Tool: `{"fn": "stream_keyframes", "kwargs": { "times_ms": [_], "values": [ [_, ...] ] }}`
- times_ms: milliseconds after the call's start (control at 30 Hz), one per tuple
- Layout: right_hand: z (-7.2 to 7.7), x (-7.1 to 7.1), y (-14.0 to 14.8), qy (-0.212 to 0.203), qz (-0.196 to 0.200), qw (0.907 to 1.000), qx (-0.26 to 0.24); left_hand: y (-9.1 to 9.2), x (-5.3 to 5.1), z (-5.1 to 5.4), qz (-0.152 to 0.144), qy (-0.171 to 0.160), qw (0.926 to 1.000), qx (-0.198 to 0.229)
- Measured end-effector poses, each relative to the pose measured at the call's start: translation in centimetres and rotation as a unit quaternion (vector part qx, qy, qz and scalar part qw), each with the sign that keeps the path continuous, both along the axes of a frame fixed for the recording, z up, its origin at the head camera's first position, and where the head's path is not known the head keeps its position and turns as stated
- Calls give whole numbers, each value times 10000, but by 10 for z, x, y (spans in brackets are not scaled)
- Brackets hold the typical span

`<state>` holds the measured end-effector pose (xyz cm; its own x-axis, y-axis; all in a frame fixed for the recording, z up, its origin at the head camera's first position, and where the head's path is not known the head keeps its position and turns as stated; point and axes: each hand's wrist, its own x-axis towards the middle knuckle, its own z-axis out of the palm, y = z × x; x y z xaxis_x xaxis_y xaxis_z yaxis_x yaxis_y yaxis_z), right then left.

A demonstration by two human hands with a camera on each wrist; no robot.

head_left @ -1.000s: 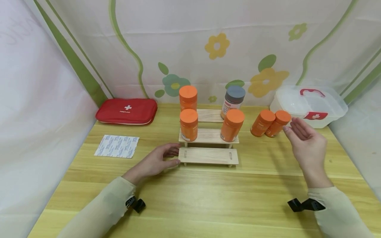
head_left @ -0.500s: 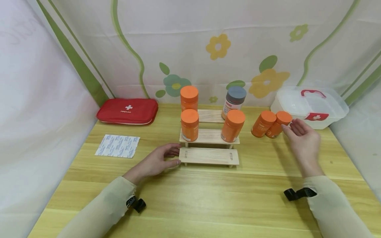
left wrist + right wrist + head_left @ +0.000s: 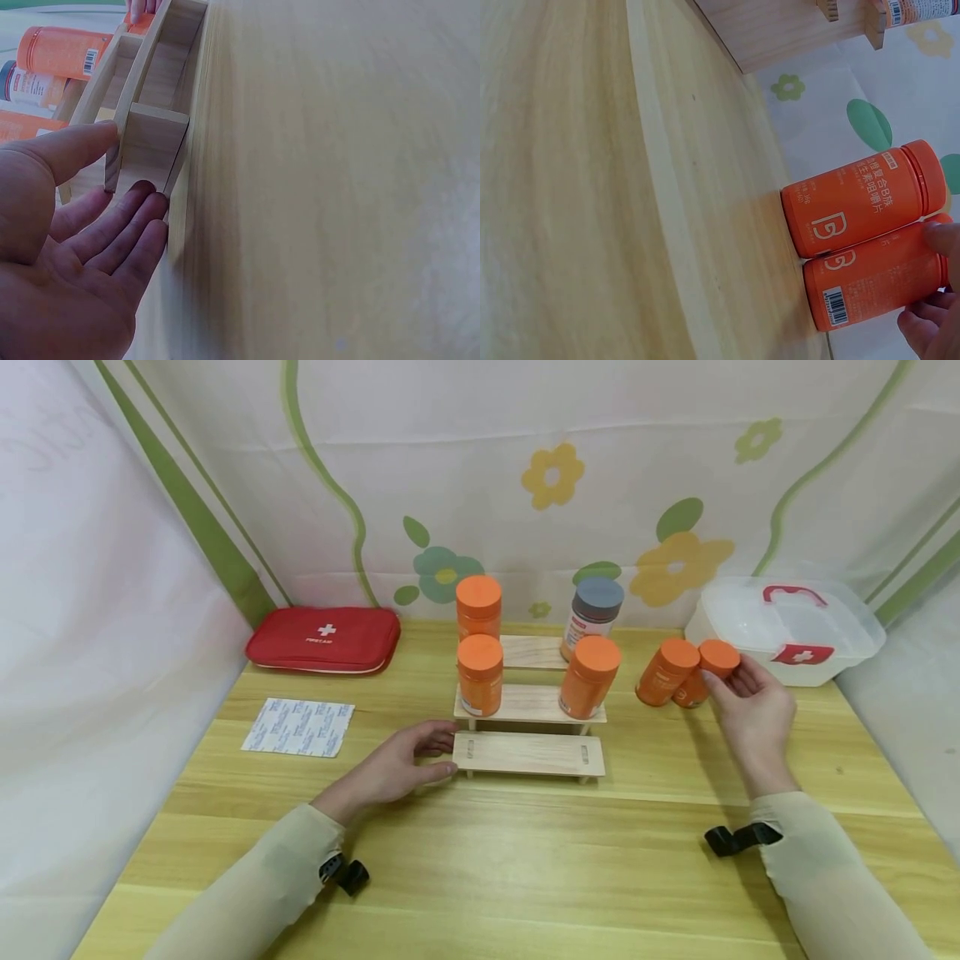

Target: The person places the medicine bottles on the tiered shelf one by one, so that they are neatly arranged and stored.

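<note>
One orange bottle [image 3: 874,277] is newly being gripped by the right hand [image 3: 756,714], control seemingly gained; the wooden stand [image 3: 528,755] is being touched by the relaxed left hand [image 3: 393,766].

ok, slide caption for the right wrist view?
Right hand grips one orange bottle beside a second bottle on the table, shelf at top.
</note>
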<state>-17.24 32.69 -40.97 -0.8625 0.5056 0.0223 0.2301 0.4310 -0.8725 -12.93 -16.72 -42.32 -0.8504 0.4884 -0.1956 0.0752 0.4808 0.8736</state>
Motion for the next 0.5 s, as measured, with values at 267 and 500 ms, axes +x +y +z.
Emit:
{"fn": "stream_keyframes", "kwargs": {
  "times_ms": [267,500],
  "values": [
    [-2,0,1,86,-100,9999,-97,1,0,0,-5,-25,10000,-19],
    [-2,0,3,245,-200,9990,-319,1,0,1,35,-75,9999,-66]
  ]
}}
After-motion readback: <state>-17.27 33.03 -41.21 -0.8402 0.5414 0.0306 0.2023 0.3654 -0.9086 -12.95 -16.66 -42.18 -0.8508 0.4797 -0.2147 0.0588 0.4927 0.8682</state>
